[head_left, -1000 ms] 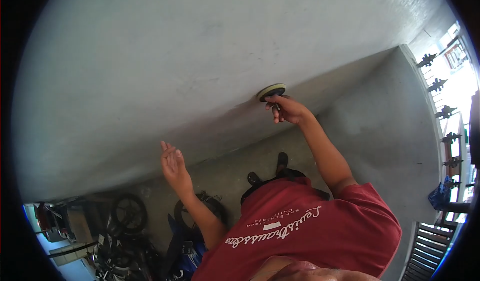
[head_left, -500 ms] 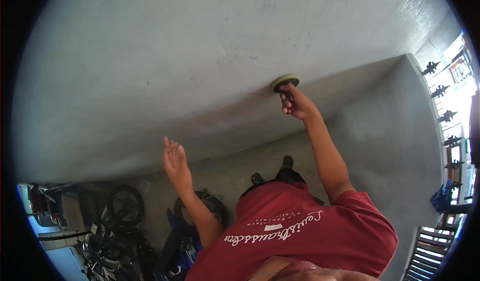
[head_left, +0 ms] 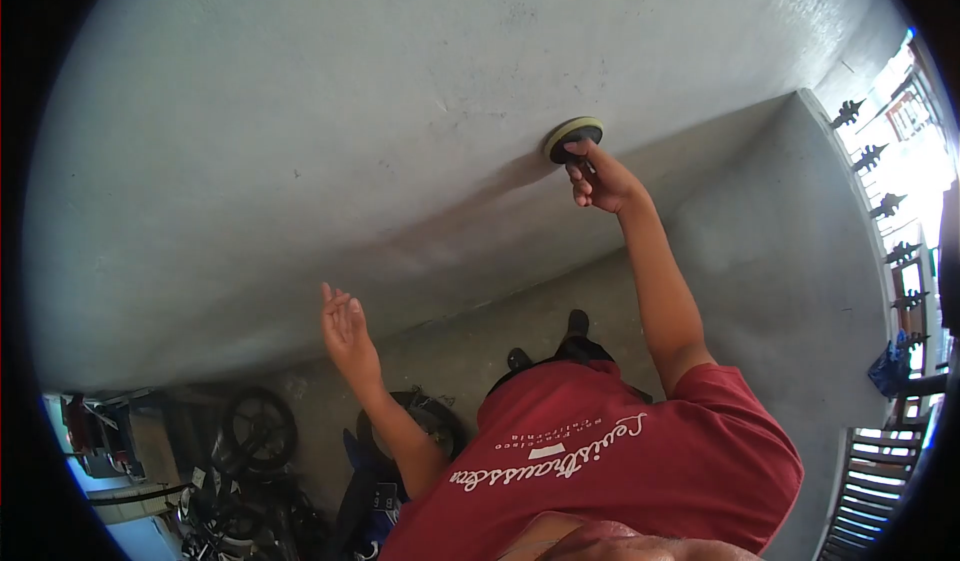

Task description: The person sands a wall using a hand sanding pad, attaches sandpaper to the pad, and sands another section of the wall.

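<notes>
My right hand (head_left: 602, 183) is closed around the back of a round hand pad (head_left: 574, 137) with a black backing and a yellow-green rim. The pad is at the grey plastered wall (head_left: 400, 111), its face turned toward the surface; I cannot tell whether it presses flat on it. On the left, my left hand (head_left: 347, 329) is raised in front of the wall's lower part, fingers stretched out and nothing in them. Small dark marks dot the wall above the pad.
Motorcycles (head_left: 250, 481) stand at the lower left on the concrete floor (head_left: 480, 356). To the right, a low side wall (head_left: 770, 251) meets the main wall, with a spiked metal fence (head_left: 885, 206) beyond it. A blue plastic bag (head_left: 887, 369) hangs there, near a slatted bench (head_left: 870, 481).
My right hand and the pad are a little higher in view, and the pad shows more tilted. The whole view has shifted slightly. My left hand stays raised with fingers extended.
</notes>
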The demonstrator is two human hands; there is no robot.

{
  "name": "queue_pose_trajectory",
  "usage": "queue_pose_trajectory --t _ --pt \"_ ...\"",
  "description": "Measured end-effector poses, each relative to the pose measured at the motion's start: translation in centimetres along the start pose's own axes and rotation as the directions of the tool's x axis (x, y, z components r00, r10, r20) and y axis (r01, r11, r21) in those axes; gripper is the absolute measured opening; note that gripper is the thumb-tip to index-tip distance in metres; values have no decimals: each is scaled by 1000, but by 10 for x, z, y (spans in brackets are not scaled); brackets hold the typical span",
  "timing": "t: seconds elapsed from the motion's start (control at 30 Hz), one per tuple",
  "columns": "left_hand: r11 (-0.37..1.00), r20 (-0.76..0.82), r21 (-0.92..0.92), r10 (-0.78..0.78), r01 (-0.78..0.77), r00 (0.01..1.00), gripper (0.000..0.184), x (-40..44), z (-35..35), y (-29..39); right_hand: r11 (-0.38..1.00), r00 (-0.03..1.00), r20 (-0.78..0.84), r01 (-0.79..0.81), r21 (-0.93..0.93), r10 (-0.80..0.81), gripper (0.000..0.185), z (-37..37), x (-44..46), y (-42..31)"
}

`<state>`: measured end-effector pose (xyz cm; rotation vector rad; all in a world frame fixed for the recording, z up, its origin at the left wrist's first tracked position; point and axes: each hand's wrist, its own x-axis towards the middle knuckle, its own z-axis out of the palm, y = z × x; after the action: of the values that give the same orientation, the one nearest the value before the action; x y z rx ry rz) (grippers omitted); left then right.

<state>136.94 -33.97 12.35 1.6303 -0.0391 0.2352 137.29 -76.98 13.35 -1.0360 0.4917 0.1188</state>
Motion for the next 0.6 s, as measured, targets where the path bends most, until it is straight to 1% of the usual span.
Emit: queue_pose_trajectory --t 0.07,0.1,0.23,0.3,0.33,0.4,0.43,0.47,0.53,0.57,0.6 --pt "1000 -5 -8 13 -13 1000 17 1 -2 -5 992 995 56 -75 -100 81 31 -12 10 8" --pt "1000 -6 -16 18 -18 1000 17 0 -2 -5 996 998 -14 -57 -68 57 37 -8 9 18" --pt "1000 -35 -24 7 -8 999 19 -1 -3 -4 996 996 -30 -80 -41 79 36 -9 12 16" --pt "1000 -23 -20 -5 5 1000 19 -4 -6 -4 996 994 -64 85 -1 -85 36 1 -2 -4" --pt "1000 -23 7 -12 12 1000 19 -3 -5 -3 997 994 -71 77 2 -77 36 8 -12 -19" --pt "999 -14 35 -17 18 1000 18 -5 -4 -2 987 987 -6 158 -23 -158 36 20 -26 -49" --pt "999 -21 32 -22 23 1000 18 -5 -5 -3 993 993 29 111 -33 -110 32 12 -23 -46" --pt "999 -30 27 -26 27 999 18 -3 -5 -3 993 993 28 118 -31 -117 32 5 -18 -39" --pt "1000 -30 0 -12 12 999 18 -2 -7 -10 999 996 89 9 53 -13 34 -5 -8 -15" --pt "1000 -30 -21 -2 1 1000 18 -4 -9 -13 999 996 89 6 47 -11 34 -10 0 3" --pt "1000 -38 -26 -5 4 999 18 -5 -9 -14 999 999 38 -6 41 4 35 -13 10 20"
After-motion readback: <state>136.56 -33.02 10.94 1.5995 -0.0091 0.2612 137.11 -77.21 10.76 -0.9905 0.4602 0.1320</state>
